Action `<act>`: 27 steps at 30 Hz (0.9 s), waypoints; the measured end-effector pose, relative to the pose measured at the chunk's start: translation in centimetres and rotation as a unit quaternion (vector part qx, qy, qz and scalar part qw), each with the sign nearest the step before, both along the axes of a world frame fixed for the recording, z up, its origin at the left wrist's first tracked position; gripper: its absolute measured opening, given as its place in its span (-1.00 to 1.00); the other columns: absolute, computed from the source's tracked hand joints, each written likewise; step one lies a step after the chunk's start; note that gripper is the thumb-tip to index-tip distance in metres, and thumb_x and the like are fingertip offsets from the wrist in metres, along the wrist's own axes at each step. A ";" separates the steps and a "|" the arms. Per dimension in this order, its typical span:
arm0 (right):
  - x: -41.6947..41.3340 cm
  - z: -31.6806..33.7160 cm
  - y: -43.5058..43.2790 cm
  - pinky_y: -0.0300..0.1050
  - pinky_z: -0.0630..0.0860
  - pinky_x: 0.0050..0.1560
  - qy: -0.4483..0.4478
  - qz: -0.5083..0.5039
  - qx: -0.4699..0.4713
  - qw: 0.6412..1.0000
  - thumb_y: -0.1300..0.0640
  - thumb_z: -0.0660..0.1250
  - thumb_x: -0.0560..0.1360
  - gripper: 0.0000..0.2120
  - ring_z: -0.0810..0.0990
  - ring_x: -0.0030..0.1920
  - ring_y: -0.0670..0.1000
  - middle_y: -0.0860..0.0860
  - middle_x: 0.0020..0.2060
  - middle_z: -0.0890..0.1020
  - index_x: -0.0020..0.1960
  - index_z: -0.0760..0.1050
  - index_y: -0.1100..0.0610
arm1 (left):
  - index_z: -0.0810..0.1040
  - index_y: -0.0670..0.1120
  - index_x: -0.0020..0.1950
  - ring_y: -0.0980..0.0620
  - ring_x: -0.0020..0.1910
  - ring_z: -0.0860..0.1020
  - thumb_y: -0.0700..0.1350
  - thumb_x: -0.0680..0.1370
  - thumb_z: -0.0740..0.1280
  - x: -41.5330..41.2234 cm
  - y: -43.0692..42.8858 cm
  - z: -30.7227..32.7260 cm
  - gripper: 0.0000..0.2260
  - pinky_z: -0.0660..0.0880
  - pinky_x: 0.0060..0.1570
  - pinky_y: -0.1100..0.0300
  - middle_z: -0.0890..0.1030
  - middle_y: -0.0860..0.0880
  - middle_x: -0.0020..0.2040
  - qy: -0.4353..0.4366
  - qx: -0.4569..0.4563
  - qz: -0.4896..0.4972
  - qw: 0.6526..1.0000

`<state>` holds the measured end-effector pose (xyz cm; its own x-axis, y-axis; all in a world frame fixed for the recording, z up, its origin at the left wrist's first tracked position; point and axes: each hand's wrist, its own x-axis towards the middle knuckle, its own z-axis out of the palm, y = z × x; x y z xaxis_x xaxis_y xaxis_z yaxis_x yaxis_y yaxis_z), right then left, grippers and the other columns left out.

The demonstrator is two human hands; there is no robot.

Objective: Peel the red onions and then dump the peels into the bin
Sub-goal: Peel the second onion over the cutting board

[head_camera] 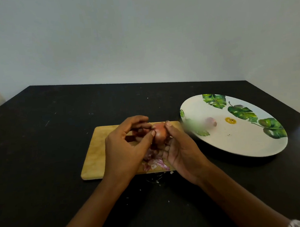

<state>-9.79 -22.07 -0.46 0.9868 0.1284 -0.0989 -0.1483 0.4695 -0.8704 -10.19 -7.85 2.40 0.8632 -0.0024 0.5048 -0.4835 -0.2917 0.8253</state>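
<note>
Filling the lower half of the view, a black bench carries everything. At its right sits a large white plate printed with green leaves, a small peeled onion resting on it, partly blurred. Left of the plate lies a wooden cutting board. Above the board, the right hand cups a red onion from below, fingers closed around it, thumb on top. The left hand presses its thumb tip against the onion's left side, its other fingers curled loosely and apart. Purple peels are heaped on the board's near edge, beneath the hands.
</note>
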 end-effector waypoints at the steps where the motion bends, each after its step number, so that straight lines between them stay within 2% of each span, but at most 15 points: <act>1: 0.0 0.0 0.1 0.27 0.44 0.26 -0.003 0.002 0.000 1.000 -0.08 0.24 0.56 -0.47 0.56 0.22 0.30 0.34 0.17 0.57 0.31 0.41 0.34 | 0.59 -0.01 0.04 0.31 -0.07 0.57 -0.21 0.39 0.47 0.0 0.0 0.0 -0.74 0.45 -0.14 0.50 0.62 0.18 -0.12 -0.007 0.003 0.004 1.000; 4: 0.0 -0.1 0.1 0.28 0.42 0.29 -0.010 0.006 -0.012 1.000 -0.06 0.29 0.50 -0.44 0.56 0.23 0.27 0.33 0.20 0.56 0.33 0.41 0.33 | 0.59 -0.04 0.02 0.29 -0.09 0.59 -0.21 0.39 0.47 0.2 0.2 -0.1 -0.76 0.48 -0.13 0.47 0.63 0.14 -0.13 -0.023 0.006 0.012 1.000; 8: 0.1 -0.2 0.1 0.32 0.38 0.32 -0.018 0.009 -0.013 1.000 -0.01 0.31 0.51 -0.46 0.53 0.25 0.28 0.32 0.25 0.52 0.35 0.38 0.31 | 0.58 -0.03 -0.02 0.27 -0.13 0.60 -0.23 0.38 0.46 0.2 0.3 -0.3 -0.78 0.48 -0.14 0.47 0.64 0.12 -0.17 -0.033 -0.005 0.016 0.999; 15: -0.1 -0.2 0.0 0.24 0.44 0.28 -0.038 0.025 0.006 0.999 0.04 0.27 0.56 -0.51 0.54 0.25 0.27 0.32 0.25 0.52 0.35 0.37 0.34 | 0.51 0.04 -0.07 0.21 -0.15 0.61 -0.29 0.37 0.46 -0.1 0.1 -0.5 -0.71 0.50 -0.13 0.42 0.62 0.10 -0.18 -0.062 -0.033 0.030 0.997; 21: -0.4 0.1 0.4 0.09 0.55 0.20 -0.030 0.032 0.020 0.999 0.05 0.25 0.51 -0.50 0.58 0.21 0.23 0.29 0.22 0.56 0.33 0.39 0.35 | 0.48 0.01 -0.10 0.16 -0.18 0.60 -0.34 0.36 0.45 0.0 0.1 -0.6 -0.70 0.50 -0.15 0.39 0.60 0.10 -0.19 -0.046 -0.056 0.032 0.997; 24: -0.6 0.4 0.6 0.01 0.61 0.09 -0.021 0.039 0.036 0.998 0.06 0.24 0.49 -0.51 0.59 0.19 0.23 0.31 0.19 0.57 0.30 0.41 0.37 | 0.45 -0.01 -0.12 0.15 -0.20 0.58 -0.36 0.35 0.43 0.0 0.0 -0.6 -0.69 0.48 -0.19 0.41 0.58 0.10 -0.18 -0.034 -0.064 0.036 0.997; 27: -0.7 0.6 0.7 0.02 0.61 0.08 -0.018 0.049 0.035 0.998 0.04 0.21 0.53 -0.53 0.59 0.18 0.23 0.30 0.18 0.58 0.29 0.42 0.36 | 0.44 -0.01 -0.11 0.16 -0.21 0.58 -0.37 0.34 0.43 0.0 0.0 -0.5 -0.68 0.48 -0.20 0.42 0.56 0.07 -0.26 -0.022 -0.069 0.038 0.997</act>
